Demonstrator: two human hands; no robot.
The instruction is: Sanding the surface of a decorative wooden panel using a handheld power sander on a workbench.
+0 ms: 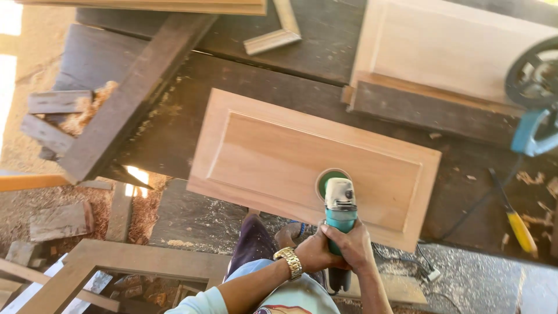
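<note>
A: Angle grinder (340, 215), one, disc on one raised-panel door (314, 166). Grip?
B: Left hand (311, 253) and right hand (351, 247) both clench it. Dark workbench (261, 81), sawdust-strewn workshop.

Workshop setting seen from above. A dark, worn workbench (279, 87) spans the view, strewn with wood shavings (537, 177). Offcut boards (58, 102) lie at left beside sawdust heaps (87, 113); a dark plank (133, 93) runs diagonally. The earthen floor (35, 52) is sunlit at far left. A wooden frame (116, 261) lies below.
</note>
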